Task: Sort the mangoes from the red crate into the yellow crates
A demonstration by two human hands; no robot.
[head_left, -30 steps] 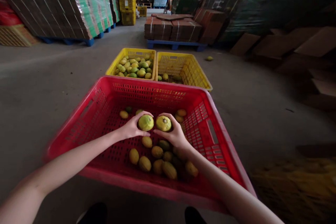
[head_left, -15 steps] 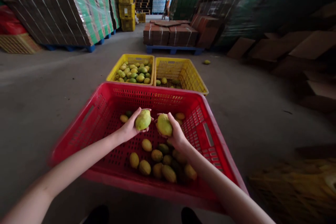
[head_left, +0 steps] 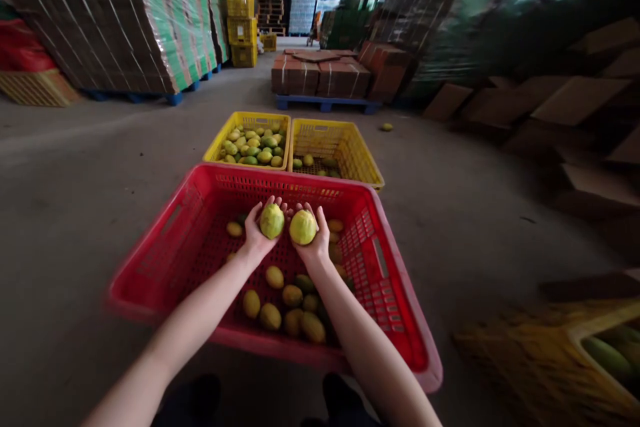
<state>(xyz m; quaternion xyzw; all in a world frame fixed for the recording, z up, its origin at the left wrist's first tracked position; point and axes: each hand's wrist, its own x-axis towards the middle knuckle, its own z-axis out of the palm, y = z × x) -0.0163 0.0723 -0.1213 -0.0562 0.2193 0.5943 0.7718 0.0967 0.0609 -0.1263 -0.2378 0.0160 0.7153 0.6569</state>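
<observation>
My left hand point(head_left: 259, 233), palm up with fingers curled at its sides, holds a yellow-green oval fruit point(head_left: 272, 221). Beside it my right hand point(head_left: 316, 240) cradles a second yellow-green fruit point(head_left: 303, 227), thumb along its right side. I cannot tell the exact kind of fruit. Both hands are over a large red plastic crate point(head_left: 165, 267). Loose yellow and green fruits point(head_left: 271, 316) lie on its floor, mostly towards the near side; my right forearm hides some of them.
Beyond the red crate stand a yellow crate point(head_left: 214, 145) full of fruit and another yellow crate point(head_left: 361, 147) with a few. One fruit point(head_left: 387, 127) lies on the floor. Cartons sit on a blue pallet point(head_left: 325, 104). A yellow crate point(head_left: 520, 347) stands at the lower right.
Both hands have turned further palm up and drawn closer together, each still holding its fruit. The view has shifted slightly, bringing more of the lower-right crate into sight.
</observation>
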